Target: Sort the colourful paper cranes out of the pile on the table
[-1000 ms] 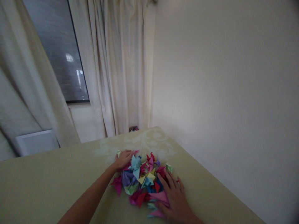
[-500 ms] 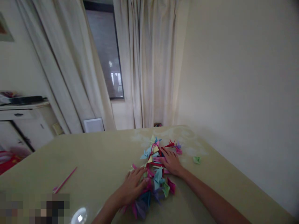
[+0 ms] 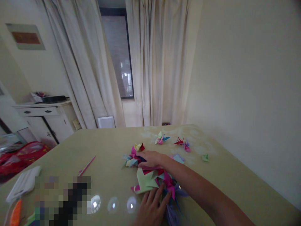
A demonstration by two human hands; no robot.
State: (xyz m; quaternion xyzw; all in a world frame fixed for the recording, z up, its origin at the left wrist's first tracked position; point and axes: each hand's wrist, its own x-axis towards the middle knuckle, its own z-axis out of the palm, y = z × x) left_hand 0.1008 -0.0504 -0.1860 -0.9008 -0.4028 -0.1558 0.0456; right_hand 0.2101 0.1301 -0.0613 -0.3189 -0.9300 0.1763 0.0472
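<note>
Paper birds lie under and around the fingers, on a big pale table that goes well past the fingertips. Most are in a messy heap between the two hands.

The right hand reaches across, with its fingers bent over the far left end of the heap. I cannot tell if they pinch any paper. The left hand is nearer, with its fingers spread out and loose, their tips touching the near edge of the heap.

The biggest bird I can see well is a pale green bird, just past the left fingertips. A thin pink stick lies well to the left of the fingers. Smaller birds sit away from the heap: a red bird far past the right hand, a yellow bird just beyond the right fingers, and a little green bird alone, well to their right.

I think the birds are very light and a bit springy, but easy to squash or rip. They may slide on the table. Best to pinch one softly by its thick middle, not by its thin tips.
</note>
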